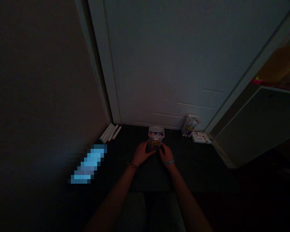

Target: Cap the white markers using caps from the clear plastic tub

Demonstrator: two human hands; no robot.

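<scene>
A clear plastic marker box [156,132] stands upright at the middle of the dark table, its top uncovered. A few markers with coloured ends show inside, and a printed label is on its front. My left hand [143,152] is curled round the lower left side of the box, the thumb across its front. On the lower right side, my right hand [166,152] holds it with bent fingers. Fingertips behind the box are hidden, and the dim light blurs fine detail.
Several white markers [111,132] lie at the table's back left. A second marker box [190,125] and a flat pack of markers [201,137] are at the back right. A blurred bright screen [89,164] is on the left. A pale door panel [145,64] rises behind the table [195,170].
</scene>
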